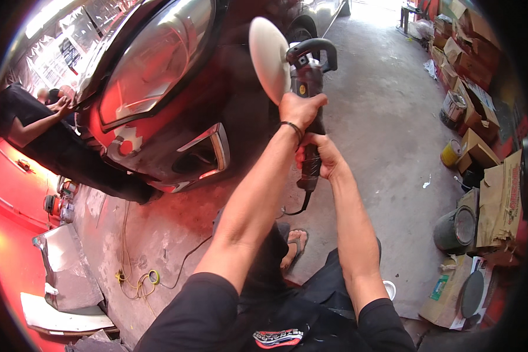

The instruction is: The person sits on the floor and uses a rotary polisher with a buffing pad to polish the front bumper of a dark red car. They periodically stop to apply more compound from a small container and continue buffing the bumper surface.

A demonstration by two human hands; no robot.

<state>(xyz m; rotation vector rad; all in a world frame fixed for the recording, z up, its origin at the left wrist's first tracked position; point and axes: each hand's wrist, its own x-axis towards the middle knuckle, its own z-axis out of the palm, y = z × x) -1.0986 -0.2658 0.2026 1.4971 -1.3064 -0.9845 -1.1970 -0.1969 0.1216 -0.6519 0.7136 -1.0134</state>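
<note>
A black power polisher [308, 80] with a broad whitish round pad [268, 57] is held out in front of me. My left hand [301, 111] is wrapped around its body, below the black loop handle [330, 51]. Lower down, my right hand [327, 155] grips the rear end, where the power cord [305, 202] comes out. The pad faces the side of a dark car [240, 76]; whether they touch I cannot tell. On the car's front corner are a large headlight [158, 58] and a fog-lamp surround [217, 148].
A person in dark clothes [47, 129] stands by the car's front at left. Yellow cord [136, 283] lies coiled on the concrete floor [387, 146]. Along the right are cardboard boxes [478, 155], paint cans [453, 110] and a dark bucket [454, 227]. Panels [70, 267] lean against the red wall at left.
</note>
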